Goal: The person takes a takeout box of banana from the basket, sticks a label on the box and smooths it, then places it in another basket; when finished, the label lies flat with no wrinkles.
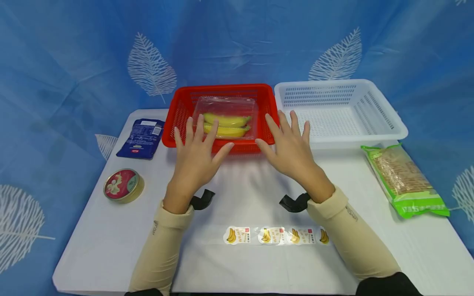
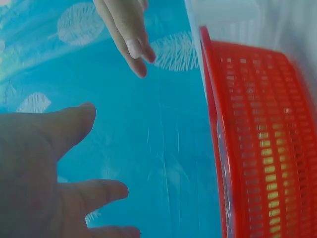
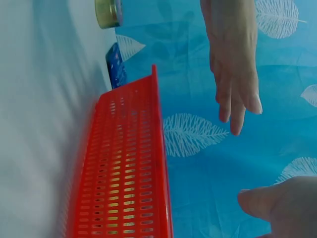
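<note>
Both hands hover with fingers spread in front of the red basket [image 1: 220,142], holding nothing. The left hand [image 1: 196,158] overlaps the basket's front left in the head view. Over its front right corner reaches the right hand [image 1: 290,150], palm down. Inside the basket lies a clear plastic box [image 1: 226,105] with two yellow bananas [image 1: 226,120] in it. Through the basket's slotted wall, yellow shows in the left wrist view. The thumb and some fingers of the left hand [image 2: 29,173] appear there, apart from the basket wall [image 2: 257,148].
A white basket [image 1: 340,142] stands right of the red one. At left lie a dark blue pouch [image 1: 140,139] and a round tin [image 1: 124,186]. A green-trimmed food bag [image 1: 405,179] lies at right. A strip of banana stickers [image 1: 272,235] lies near the front.
</note>
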`<state>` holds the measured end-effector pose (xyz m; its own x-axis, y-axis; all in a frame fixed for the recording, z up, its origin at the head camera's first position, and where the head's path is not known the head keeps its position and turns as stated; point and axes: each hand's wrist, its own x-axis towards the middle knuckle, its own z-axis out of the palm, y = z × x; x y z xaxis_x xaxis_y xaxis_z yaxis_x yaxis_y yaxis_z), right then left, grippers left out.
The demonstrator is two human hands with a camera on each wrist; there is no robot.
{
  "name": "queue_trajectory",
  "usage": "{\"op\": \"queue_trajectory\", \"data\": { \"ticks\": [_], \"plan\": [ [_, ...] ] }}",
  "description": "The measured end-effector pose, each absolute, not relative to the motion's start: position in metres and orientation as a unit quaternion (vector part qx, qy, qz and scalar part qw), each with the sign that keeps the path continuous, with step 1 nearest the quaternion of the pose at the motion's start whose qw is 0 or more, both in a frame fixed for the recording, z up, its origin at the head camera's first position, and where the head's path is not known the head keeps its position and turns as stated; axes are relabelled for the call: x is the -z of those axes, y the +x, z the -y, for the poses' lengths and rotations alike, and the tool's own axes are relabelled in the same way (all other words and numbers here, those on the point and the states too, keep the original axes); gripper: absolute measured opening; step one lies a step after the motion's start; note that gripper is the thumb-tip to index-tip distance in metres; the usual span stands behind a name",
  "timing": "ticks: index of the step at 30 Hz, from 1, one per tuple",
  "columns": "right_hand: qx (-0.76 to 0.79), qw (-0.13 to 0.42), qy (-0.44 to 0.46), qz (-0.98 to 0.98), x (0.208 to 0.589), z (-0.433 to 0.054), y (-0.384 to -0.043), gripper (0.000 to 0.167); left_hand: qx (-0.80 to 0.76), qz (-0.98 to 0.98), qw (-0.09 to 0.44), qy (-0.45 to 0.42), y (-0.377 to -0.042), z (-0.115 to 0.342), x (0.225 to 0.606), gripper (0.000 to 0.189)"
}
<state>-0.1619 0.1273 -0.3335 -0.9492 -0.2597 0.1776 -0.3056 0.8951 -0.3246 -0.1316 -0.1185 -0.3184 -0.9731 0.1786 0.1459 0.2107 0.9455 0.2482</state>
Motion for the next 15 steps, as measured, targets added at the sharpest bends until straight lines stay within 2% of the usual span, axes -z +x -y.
{"op": "queue_trajectory", "data": {
  "ticks": [4,10,15],
  "plan": [
    [-0.198,0.060,0.145,0.968,0.329,-0.123,-0.172,0.076,0.153,0.979,0.089,-0.099,-0.137,0.130,0.317,0.079],
    [-0.229,0.025,0.137,0.963,0.329,-0.111,-0.187,0.077,0.193,0.961,0.161,-0.112,-0.144,0.149,0.317,0.072],
    [-0.225,0.029,0.132,0.965,0.327,-0.100,-0.203,0.075,0.231,0.944,0.209,-0.109,-0.152,0.167,0.321,0.064]
  ]
}}
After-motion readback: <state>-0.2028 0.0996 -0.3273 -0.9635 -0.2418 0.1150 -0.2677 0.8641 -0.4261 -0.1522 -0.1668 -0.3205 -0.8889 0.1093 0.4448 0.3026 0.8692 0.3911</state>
